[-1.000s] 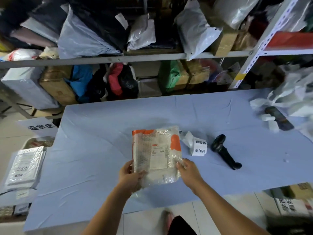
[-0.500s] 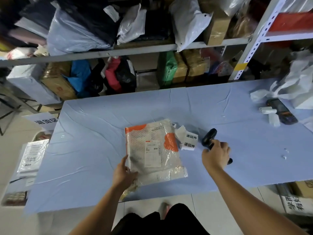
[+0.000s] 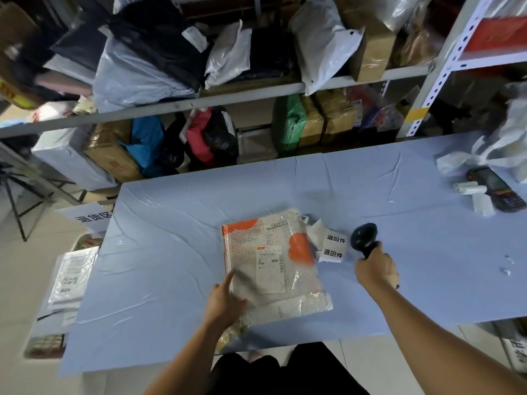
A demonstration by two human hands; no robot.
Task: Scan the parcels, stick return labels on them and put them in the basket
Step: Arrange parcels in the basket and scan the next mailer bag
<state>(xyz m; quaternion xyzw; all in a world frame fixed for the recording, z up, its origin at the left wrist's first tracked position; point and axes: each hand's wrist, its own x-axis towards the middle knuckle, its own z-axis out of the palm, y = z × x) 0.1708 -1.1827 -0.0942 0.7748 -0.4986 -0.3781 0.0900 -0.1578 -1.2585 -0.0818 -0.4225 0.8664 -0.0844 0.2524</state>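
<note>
A clear plastic parcel (image 3: 273, 263) with orange patches and a white shipping label lies flat on the blue table (image 3: 171, 252), near its front edge. My left hand (image 3: 225, 302) rests on the parcel's lower left corner with the forefinger stretched along its left edge. My right hand (image 3: 376, 270) grips the handle of a black barcode scanner (image 3: 363, 238), lifted just right of the parcel with its head up. A roll of white return labels (image 3: 332, 246) with black print lies between parcel and scanner.
A basket (image 3: 68, 283) with white packets stands on the floor left of the table, under a white sign. A black handheld terminal (image 3: 496, 189), small white rolls and white bags lie at the table's far right. Shelves packed with parcels stand behind the table.
My right hand let go of the parcel, reached right, took hold of the scanner and lifted it. The parcel now lies flat under my left hand.
</note>
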